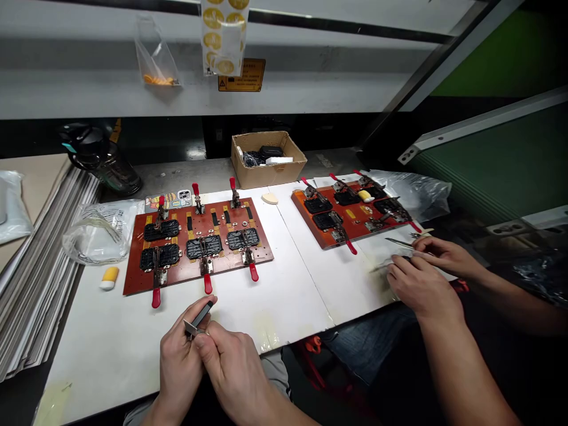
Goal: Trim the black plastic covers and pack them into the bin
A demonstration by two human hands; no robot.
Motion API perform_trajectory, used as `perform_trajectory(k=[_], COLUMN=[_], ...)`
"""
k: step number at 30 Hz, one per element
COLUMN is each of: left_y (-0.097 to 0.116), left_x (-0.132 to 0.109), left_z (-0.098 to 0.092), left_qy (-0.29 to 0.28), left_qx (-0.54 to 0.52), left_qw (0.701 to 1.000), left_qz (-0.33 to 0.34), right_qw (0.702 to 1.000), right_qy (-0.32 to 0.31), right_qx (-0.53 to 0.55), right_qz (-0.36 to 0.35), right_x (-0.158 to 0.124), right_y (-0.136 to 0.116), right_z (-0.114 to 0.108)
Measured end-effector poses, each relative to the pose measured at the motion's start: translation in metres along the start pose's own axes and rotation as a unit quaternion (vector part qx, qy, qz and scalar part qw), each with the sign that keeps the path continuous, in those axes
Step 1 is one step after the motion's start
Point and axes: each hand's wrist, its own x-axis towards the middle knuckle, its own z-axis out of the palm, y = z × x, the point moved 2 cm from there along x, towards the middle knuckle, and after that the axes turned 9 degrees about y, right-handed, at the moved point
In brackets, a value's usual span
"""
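Observation:
My left hand is closed on a small dark rectangular part, held upright at a slant above the table's front edge. My right hand is closed close beside it, its thumb against a thin metal blade that reaches across the lower end of the dark part. The blade's handle is hidden in my fingers. Just beyond my hands lies a reddish-brown fixture board with red-handled toggle clamps. Several black molded plates sit on it under the clamps.
A co-worker's hands hold a pointed tool at right, near a second fixture board. Around are a cardboard box, a yellow-and-white block, a plastic bag, a black bottle and stacked sheets.

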Motion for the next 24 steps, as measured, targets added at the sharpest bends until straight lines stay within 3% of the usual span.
perform_trajectory(k=[4,10,14,21,24], left_y=[0.000,0.013,0.015,0.004,0.006], left_x=[-0.001,0.003,0.004,0.006,0.007], left_z=[0.000,0.002,0.003,0.004,0.005], left_qy=[0.005,0.072,0.054,0.024,0.012], left_qx=[0.009,0.042,0.042,0.045,0.041], left_qw=[1.000,0.996,0.998,0.998,0.997], left_qz=[-0.006,0.016,0.002,-0.032,-0.057], right_qw=[1.000,0.988,0.974,0.980,0.990], right_qy=[0.017,0.094,0.124,0.063,0.034], right_qx=[0.023,0.094,0.172,0.189,0.135], right_qz=[0.011,0.073,0.083,0.017,0.017], right_x=[0.001,0.012,0.018,0.014,0.009], right_y=[0.003,0.031,0.040,0.014,0.008], right_z=[-0.003,-0.013,-0.017,-0.020,-0.014])
